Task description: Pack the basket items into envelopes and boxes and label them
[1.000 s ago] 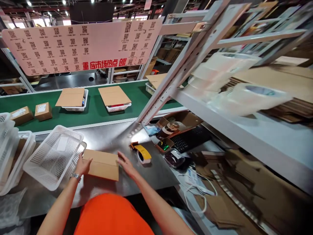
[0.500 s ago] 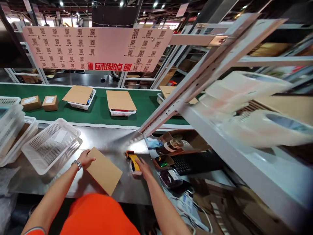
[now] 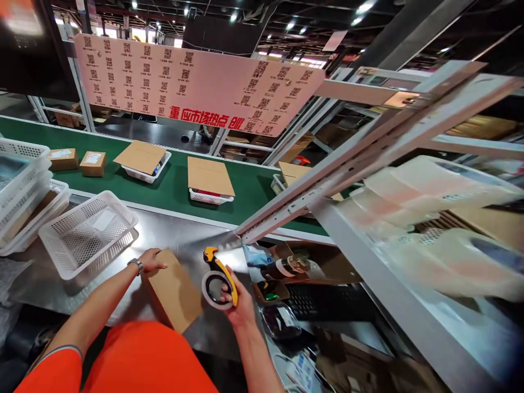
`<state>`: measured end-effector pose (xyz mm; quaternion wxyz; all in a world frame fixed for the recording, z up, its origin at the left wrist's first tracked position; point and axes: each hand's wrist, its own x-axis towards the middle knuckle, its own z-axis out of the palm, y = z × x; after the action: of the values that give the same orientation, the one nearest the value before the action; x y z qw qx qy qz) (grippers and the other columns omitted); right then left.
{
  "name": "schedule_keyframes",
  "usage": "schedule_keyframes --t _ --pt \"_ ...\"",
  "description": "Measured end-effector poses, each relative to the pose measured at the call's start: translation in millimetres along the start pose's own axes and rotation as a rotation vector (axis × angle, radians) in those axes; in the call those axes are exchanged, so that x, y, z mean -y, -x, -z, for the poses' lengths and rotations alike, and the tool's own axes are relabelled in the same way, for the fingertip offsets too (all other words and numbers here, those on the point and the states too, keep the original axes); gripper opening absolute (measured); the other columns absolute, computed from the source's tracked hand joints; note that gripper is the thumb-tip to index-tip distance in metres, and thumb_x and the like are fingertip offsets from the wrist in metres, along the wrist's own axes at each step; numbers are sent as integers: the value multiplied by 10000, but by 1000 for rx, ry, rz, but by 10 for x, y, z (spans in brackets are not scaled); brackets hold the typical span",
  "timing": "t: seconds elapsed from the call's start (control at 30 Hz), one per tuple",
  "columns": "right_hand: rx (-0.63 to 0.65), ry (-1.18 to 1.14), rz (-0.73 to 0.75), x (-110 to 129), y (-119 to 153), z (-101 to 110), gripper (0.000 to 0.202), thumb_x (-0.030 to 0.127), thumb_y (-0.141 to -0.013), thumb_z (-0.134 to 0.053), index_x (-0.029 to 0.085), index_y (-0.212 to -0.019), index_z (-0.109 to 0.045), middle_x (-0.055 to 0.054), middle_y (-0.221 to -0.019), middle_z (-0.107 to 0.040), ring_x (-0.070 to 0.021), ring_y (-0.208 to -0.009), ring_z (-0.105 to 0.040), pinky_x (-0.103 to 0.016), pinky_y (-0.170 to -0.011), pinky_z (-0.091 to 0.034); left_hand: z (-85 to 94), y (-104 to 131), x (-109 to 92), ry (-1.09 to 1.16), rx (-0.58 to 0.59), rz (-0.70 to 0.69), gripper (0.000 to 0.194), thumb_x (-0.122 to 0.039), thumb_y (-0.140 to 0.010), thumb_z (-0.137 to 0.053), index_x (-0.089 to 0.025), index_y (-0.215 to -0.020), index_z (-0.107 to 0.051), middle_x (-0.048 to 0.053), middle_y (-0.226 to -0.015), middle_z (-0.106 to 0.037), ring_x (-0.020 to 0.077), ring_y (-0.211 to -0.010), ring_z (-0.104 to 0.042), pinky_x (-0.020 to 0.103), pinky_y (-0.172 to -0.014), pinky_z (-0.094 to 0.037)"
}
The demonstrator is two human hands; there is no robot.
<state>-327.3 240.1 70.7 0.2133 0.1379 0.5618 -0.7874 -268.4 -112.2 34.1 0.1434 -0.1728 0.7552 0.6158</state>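
Note:
A flat brown cardboard box lies on the steel worktable in front of me. My left hand rests on its far left corner, a watch on the wrist. My right hand grips a yellow tape dispenser with a roll of clear tape, lifted just right of the box.
An empty white plastic basket sits left of the box, with stacked baskets further left. A green conveyor carries small boxes and cardboard-covered baskets. A keyboard, tape rolls and clutter lie right, under a slanted white shelf frame.
My right hand moved from the box to the tape dispenser, took hold of it and lifted it off the table. The box has been turned under my left hand.

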Motion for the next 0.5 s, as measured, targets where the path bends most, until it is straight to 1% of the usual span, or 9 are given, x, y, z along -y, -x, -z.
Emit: schedule_keyframes --t 0.1,0.2,0.23,0.3,0.37,0.4,0.43,0.47,0.5 --pt "19 41 -3 -318 229 -384 771 689 -799 -823 300 -1452 -694 61 -591 -644 -111 -378 -458 -263 -377 -447 -26 -65 -72 -39 11 -7 521 -311 -704 -867 -112 -1177 -774 155 -1122 -853 366 -1040 -801 441 -896 -632" --pt "-19 123 37 -591 366 -641 981 774 -754 -841 201 -1526 -650 53 -527 -630 -134 -367 -483 -266 -367 -422 2 -89 -120 -58 42 9 477 -347 -703 -883 -142 -1122 -785 124 -1072 -856 348 -1015 -802 449 -918 -636" --pt "-38 145 55 -640 391 -684 1051 798 -736 -846 162 -1544 -633 52 -515 -629 -136 -366 -488 -264 -369 -420 9 -82 -139 -67 38 11 490 -353 -699 -890 -151 -1132 -783 125 -1099 -853 353 -1047 -797 461 -951 -631" --pt "-75 169 82 -675 422 -718 1136 840 -715 -838 118 -1562 -611 51 -504 -628 -136 -367 -496 -258 -373 -423 0 -49 -191 -86 -38 -10 566 -363 -714 -888 -155 -1226 -760 168 -1272 -816 383 -1223 -747 493 -1088 -577" --pt "-103 177 95 -663 445 -716 1141 858 -717 -826 114 -1557 -618 49 -499 -629 -139 -366 -507 -254 -370 -427 -46 -2 -262 -93 -159 -50 636 -414 -803 -833 -142 -1363 -699 223 -1483 -706 400 -1420 -627 504 -1224 -467" --pt "-106 182 101 -653 459 -713 1124 859 -725 -822 119 -1549 -628 46 -502 -633 -143 -367 -513 -256 -369 -431 -79 21 -301 -84 -204 -68 621 -460 -872 -772 -140 -1396 -677 235 -1530 -666 392 -1461 -586 497 -1252 -430" --pt "-106 189 110 -646 476 -711 1102 856 -733 -818 126 -1538 -639 42 -513 -642 -146 -370 -519 -260 -368 -439 -115 41 -339 -61 -217 -74 577 -516 -938 -695 -143 -1377 -684 235 -1513 -670 379 -1446 -589 489 -1244 -428" --pt "-104 200 120 -644 495 -713 1079 852 -740 -817 134 -1527 -651 37 -531 -656 -149 -375 -527 -266 -372 -453 -151 56 -374 -29 -195 -67 541 -577 -986 -617 -149 -1303 -715 226 -1427 -716 363 -1372 -633 480 -1197 -462" --pt "-99 215 127 -649 514 -717 1056 845 -746 -819 140 -1517 -662 30 -557 -674 -151 -385 -540 -273 -380 -473 -184 65 -404 13 -140 -45 547 -638 -1009 -557 -158 -1188 -749 205 -1281 -771 343 -1248 -688 468 -1112 -512"
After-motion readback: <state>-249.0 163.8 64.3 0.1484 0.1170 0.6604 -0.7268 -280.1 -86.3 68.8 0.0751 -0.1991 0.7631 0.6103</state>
